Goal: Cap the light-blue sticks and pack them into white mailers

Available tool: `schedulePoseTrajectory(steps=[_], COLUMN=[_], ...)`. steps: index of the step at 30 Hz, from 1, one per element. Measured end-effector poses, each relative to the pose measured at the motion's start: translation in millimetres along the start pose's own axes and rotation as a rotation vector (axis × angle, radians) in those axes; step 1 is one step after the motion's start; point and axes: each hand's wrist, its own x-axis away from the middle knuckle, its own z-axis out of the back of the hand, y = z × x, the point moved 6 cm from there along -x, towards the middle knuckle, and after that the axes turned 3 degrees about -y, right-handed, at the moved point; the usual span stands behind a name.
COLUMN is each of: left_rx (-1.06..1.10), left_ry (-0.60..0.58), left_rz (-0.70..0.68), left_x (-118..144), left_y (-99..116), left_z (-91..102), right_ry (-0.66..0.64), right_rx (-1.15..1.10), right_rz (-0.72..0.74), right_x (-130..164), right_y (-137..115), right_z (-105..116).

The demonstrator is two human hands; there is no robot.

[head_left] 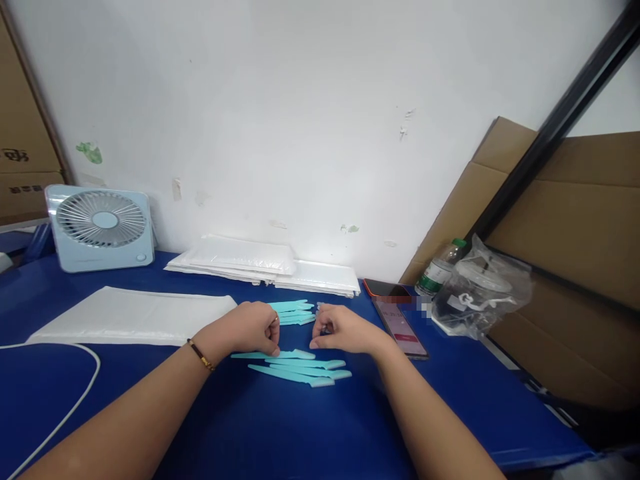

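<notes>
Teal eyebrow razors lie fanned out on the blue table, blades toward the right. Just above them, my left hand is closed, its thumb and fingertips on the handle of the uppermost razor. A second group of teal razors lies farther back, between my hands and partly behind my left fingers. My right hand is curled beside the blade ends of that group, thumb pointing left. Its fingertips are drawn together, and whatever they hold is hidden.
White padded mailers are stacked along the wall, and another mailer lies at left. A light blue fan stands behind it. At right are a phone, a bottle and a bagged cup. A white cable curves at front left.
</notes>
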Motion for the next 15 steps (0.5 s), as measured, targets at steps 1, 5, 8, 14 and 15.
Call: schedulePoseTrajectory(steps=[1, 5, 8, 14, 15], left_rx=[0.003, -0.006, -0.085, -0.131, -0.099], left_ry=[-0.009, 0.066, 0.157, 0.306, 0.279], left_rz=[0.007, 0.024, 0.001, 0.019, -0.012], left_x=[0, -4, -8, -9, -9], left_y=[3, 10, 10, 2, 5], left_z=[-2.6, -3.3, 3.4, 15.1, 12.4], right_ry=[-0.031, -0.069, -0.016, 0.200, 0.138], right_rx=[0.008, 0.029, 0.044, 0.041, 0.020], right_rz=[0.007, -0.005, -0.042, -0.207, -0.185], right_x=[-2, -6, -6, 8, 10], right_y=[-4, -2, 12, 33, 31], right_z=[-5, -12, -5, 25, 24])
